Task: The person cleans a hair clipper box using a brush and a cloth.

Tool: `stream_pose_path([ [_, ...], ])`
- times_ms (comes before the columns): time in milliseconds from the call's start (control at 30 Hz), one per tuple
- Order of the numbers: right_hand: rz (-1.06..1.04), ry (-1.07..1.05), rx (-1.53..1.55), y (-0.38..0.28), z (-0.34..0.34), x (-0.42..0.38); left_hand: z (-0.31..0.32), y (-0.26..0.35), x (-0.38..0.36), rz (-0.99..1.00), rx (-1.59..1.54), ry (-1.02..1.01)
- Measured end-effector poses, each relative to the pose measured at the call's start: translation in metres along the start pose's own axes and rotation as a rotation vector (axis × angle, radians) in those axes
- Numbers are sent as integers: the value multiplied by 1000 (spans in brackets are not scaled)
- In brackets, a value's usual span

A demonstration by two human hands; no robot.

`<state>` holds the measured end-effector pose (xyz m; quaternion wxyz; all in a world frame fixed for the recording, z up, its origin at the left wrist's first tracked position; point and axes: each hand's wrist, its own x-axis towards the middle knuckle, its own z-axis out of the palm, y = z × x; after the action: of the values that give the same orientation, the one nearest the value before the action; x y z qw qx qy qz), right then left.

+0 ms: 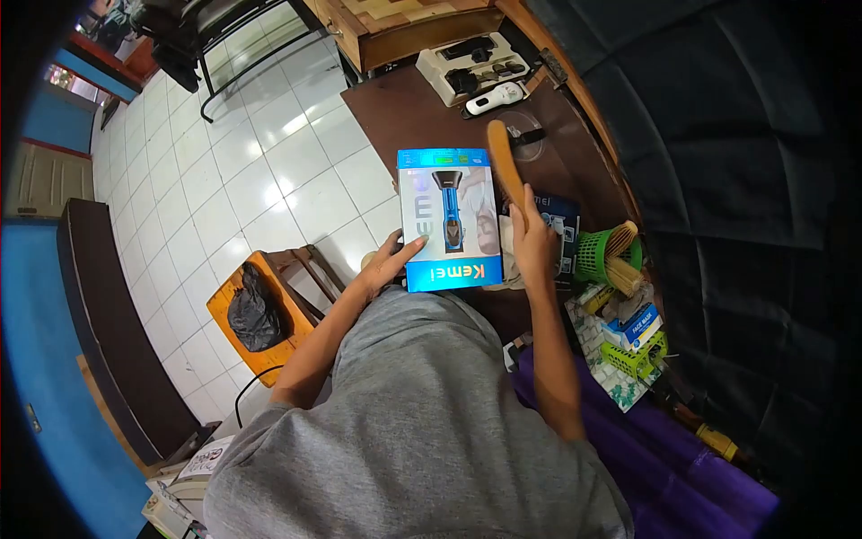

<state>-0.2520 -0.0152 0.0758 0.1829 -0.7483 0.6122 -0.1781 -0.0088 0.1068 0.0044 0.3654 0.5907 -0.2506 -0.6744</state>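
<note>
Blue cardboard, glossy, with a clipper printed on the front — that is the Kemei box (449, 218), and the person has it up in front of the chest, over the near edge of the dark brown desk (404, 108). The left hand (388, 260) grips the box at its lower left corner, thumb on the printed face, fingers curled behind it. The right hand (532, 244) is closed round the handle of a wooden brush (505, 163), which points up and away, its pale back toward us, just beside the right edge of the box.

Further along the desk, near its far edge, a white tray (449, 76) holds dark clipper parts, and a white clipper (494, 97) lies just in front of it. By the right edge sits a green basket (600, 256) with pale bristly sticks in it, and below that a small box marked face mask (633, 328). Purple cloth (682, 467) spreads across the near right corner.

On the white tiled floor to the left — an orange stool (235, 301) with a black bag (251, 310) on top.
</note>
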Motion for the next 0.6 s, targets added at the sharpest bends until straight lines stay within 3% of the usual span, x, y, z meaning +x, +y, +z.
stream_pose_path([
  [67, 4, 46, 88, -2, 0, 2, 0, 8, 12, -17, -25, 16],
  [133, -142, -119, 262, -13, -1, -13, 0, 10, 34, 11, -58, 84],
  [167, -342, -20, 314, -5, 19, -21, -2, 14, 42, 14, -57, 81],
  [233, -318, -237, 192, -20, 14, -30, -3, 31, 49, 36, -159, 37],
  [300, -269, -208, 164, -14, 18, -26, -5, 35, 48, 29, -52, 84],
  [367, 55, -86, 72, -12, 4, -14, -13, 31, 49, 27, 42, 65],
  [433, 63, -23, 154, 5, -15, -8, -14, 23, 38, 54, 34, 67],
  [500, 69, 51, 239, -1, -34, -7, -12, 17, 20, 345, 69, 167],
  [600, -37, -92, 485, -60, -101, -40, -5, 47, -17, 503, 18, 191],
])
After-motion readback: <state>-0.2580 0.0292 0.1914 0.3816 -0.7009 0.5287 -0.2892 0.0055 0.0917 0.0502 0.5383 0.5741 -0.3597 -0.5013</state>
